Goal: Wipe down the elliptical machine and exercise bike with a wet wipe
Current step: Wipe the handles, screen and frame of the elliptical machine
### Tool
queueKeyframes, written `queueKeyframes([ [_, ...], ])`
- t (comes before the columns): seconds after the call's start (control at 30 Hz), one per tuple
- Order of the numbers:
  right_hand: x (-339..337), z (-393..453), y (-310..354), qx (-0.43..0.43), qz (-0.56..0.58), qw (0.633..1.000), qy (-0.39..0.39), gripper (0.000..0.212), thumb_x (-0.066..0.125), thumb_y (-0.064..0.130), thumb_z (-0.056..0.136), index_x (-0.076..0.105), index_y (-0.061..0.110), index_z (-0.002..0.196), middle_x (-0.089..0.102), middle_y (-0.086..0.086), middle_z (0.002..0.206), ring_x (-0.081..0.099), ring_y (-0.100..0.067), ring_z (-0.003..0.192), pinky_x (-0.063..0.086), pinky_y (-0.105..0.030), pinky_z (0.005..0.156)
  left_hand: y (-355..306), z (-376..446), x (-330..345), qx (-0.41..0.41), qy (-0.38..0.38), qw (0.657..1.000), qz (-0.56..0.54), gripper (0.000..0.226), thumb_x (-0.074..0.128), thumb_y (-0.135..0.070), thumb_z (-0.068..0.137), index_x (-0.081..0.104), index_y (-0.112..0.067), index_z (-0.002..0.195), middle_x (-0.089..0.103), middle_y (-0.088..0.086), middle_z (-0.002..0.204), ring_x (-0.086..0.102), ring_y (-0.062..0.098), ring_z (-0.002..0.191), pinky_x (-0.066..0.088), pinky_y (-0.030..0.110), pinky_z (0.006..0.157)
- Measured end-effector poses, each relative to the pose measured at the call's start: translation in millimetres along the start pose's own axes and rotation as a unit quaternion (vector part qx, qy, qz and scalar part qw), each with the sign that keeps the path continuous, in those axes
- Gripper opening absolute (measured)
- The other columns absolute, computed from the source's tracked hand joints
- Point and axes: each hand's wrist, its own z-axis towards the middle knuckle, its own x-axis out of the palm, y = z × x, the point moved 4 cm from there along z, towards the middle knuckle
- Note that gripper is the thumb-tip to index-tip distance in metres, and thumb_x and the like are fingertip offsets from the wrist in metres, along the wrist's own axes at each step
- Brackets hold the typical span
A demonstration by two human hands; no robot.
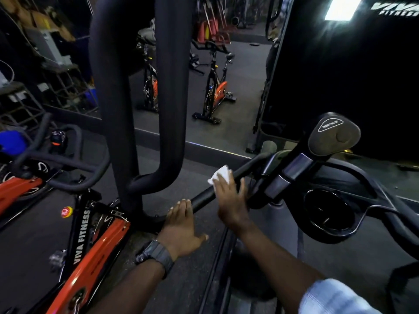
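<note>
White wet wipe (219, 176) lies on the elliptical's black handlebar (229, 181), under the right hand's (231, 198) fingertips. Fingers fairly straight, pressing the wipe to the bar. Left hand (181, 225) flat, fingers extended, fingertips touching the handlebar's lower end. Orange exercise bike (90, 241) stands just left.

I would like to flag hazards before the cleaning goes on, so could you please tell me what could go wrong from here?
1. The right hand only presses the wipe flat on the handlebar; it may slip off and drop.
2. The left hand rests at the bar's end, so a long stroke might bump it.
3. The cup holder sits close beside the right forearm, which might knock it.
</note>
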Motion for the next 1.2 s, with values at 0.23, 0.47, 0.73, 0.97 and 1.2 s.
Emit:
queueKeyframes([
  [0.23,11,-2,-12,-0.05,-0.058,0.996,0.037,0.052,0.055,0.015,0.092,0.043,0.015,0.142,0.048,-0.007,0.148,0.032,-0.031,0.144,0.009,-0.058,0.116,-1,2,-3,0.003,0.016,1.0,-0.012,0.116,0.056,-0.068,0.091,-0.012,-0.004,0.16,-0.011,0.012,0.17,-0.006,0.027,0.158,-0.001,0.038,0.128],
  [0.47,-7,-25,29,-0.148,-0.005,0.989,-0.005,0.071,0.046,0.014,0.082,0.03,0.006,0.15,0.027,-0.015,0.159,0.019,-0.034,0.149,0.019,-0.057,0.116,-8,9,-2,-0.003,0.009,0.999,-0.042,0.12,0.058,-0.073,0.087,-0.01,-0.006,0.161,-0.007,0.01,0.171,-0.006,0.025,0.158,-0.002,0.038,0.127],
  [0.73,0,14,-20,0.022,-0.033,0.997,0.064,0.038,0.044,0.015,0.09,0.07,0.009,0.117,0.062,-0.012,0.132,0.058,-0.031,0.124,0.029,-0.052,0.104,-29,31,-8,0.005,0.015,0.998,-0.059,0.122,0.061,-0.072,0.085,-0.007,-0.005,0.161,-0.004,0.011,0.171,-0.002,0.026,0.158,0.0,0.038,0.128],
  [0.97,-24,14,-15,-0.052,0.015,0.997,-0.054,0.056,0.02,0.027,0.097,0.069,0.018,0.121,0.064,0.0,0.13,0.054,-0.02,0.127,0.041,-0.04,0.105,-28,35,-9,0.037,0.023,0.997,-0.057,0.122,0.067,-0.065,0.086,-0.01,-0.006,0.16,-0.007,0.009,0.171,-0.004,0.024,0.158,-0.001,0.035,0.128],
  [1.2,8,20,-45,0.105,0.087,0.989,-0.065,0.041,0.035,0.015,0.1,0.039,0.005,0.14,0.04,-0.014,0.15,0.028,-0.035,0.143,0.0,-0.047,0.122,-26,33,-3,0.042,0.024,0.999,-0.021,0.125,0.067,-0.064,0.086,-0.017,-0.005,0.158,-0.016,0.01,0.169,-0.01,0.026,0.157,-0.003,0.038,0.128],
])
